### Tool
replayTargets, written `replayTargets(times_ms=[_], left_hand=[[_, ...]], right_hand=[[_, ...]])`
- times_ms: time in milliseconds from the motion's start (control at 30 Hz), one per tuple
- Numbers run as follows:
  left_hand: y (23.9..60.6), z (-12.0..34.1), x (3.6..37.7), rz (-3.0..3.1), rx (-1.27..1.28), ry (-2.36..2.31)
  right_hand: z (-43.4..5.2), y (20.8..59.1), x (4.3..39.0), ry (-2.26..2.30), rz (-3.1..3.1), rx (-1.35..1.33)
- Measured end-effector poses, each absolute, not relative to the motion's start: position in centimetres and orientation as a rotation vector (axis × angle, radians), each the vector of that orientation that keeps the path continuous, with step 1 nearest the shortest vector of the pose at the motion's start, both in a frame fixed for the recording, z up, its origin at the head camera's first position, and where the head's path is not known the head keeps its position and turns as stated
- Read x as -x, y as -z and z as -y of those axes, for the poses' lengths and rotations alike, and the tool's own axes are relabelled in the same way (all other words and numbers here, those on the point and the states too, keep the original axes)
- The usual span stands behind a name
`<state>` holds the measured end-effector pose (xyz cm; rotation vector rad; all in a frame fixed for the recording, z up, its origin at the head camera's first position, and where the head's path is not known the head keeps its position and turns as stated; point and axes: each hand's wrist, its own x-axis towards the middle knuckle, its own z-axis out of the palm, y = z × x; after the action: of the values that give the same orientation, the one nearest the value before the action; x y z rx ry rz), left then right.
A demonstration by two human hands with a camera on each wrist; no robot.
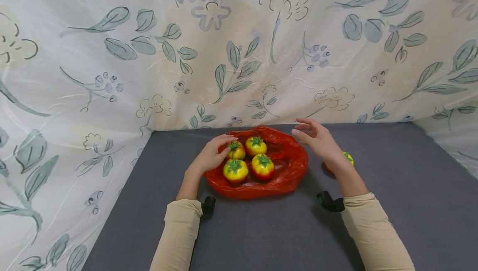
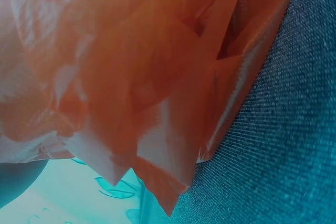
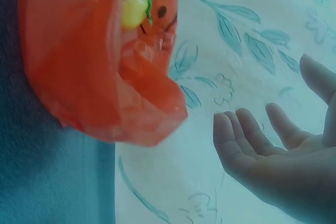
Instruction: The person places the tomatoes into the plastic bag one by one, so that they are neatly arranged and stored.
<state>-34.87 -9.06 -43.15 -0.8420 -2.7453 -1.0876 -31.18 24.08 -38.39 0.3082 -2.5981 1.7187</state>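
Note:
A red plastic bag [image 1: 287, 167], its mouth spread wide, lies on the dark cloth. Inside sit several yellow-and-red tomatoes [image 1: 263, 166] with green leafy tops. My left hand [image 1: 213, 153] is over the bag's left rim, with its fingers loosely bent beside the back-left tomato [image 1: 236, 151]; whether they touch it is unclear. To the bag's right, my right hand [image 1: 317, 138] hovers in the air, fingers relaxed and holding nothing. The right wrist view shows those fingers [image 3: 252, 135] apart from the bag [image 3: 73, 61]. Red plastic fills most of the left wrist view.
Another tomato [image 1: 349, 158] lies on the cloth right of the bag, partly hidden by my right wrist. Dark grey cloth [image 1: 261, 233] covers the table. A pale floral curtain [image 1: 239, 55] hangs behind and along the left side.

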Motion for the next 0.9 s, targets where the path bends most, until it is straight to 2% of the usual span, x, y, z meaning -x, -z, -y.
replayTargets(times_ms=[900], left_hand=[[43.4, 9.0, 34.8, 2.755, 0.822, 1.075]], right_hand=[[-30.1, 37.4, 31.0, -1.746, 2.528, -0.163]])
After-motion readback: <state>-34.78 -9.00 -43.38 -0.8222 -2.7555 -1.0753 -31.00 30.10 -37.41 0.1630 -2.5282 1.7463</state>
